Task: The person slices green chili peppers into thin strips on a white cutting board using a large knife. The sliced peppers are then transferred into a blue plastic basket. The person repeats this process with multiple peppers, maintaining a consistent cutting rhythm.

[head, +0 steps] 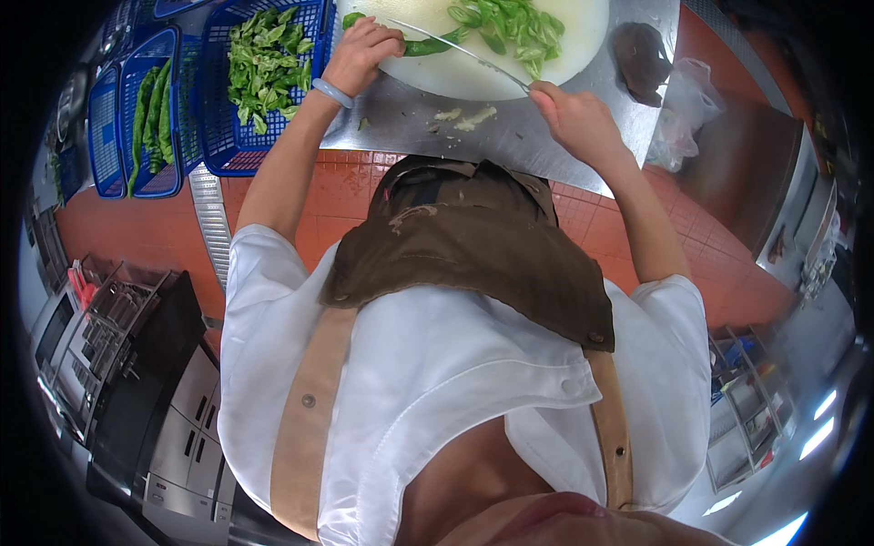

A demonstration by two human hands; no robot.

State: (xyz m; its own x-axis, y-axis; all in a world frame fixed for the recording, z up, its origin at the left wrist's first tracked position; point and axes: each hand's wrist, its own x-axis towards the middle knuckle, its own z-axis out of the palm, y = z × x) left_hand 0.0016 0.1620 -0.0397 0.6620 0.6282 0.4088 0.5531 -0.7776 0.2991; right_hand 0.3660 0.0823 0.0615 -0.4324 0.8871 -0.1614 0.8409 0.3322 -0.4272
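On the round white cutting board [450,80], my left hand [362,58] presses down a long green pepper [431,46], which shows on both sides of my fingers. A kitchen knife [471,56] is in my right hand [577,119], its thin blade slanting across the pepper just right of my left hand. The knife's handle is hidden in my fist. A pile of sliced green pepper [522,31] lies farther right on the board. Left of my left hand stands a blue plastic basket [213,130] holding more cut green pepper [266,68].
Whole long green peppers [156,116] lie in a smaller blue basket [179,160] at the far left. Pale scraps [476,119] are on the steel table [403,126] near its edge. A dark brown item [640,61] and a clear plastic bag [685,112] are at the right.
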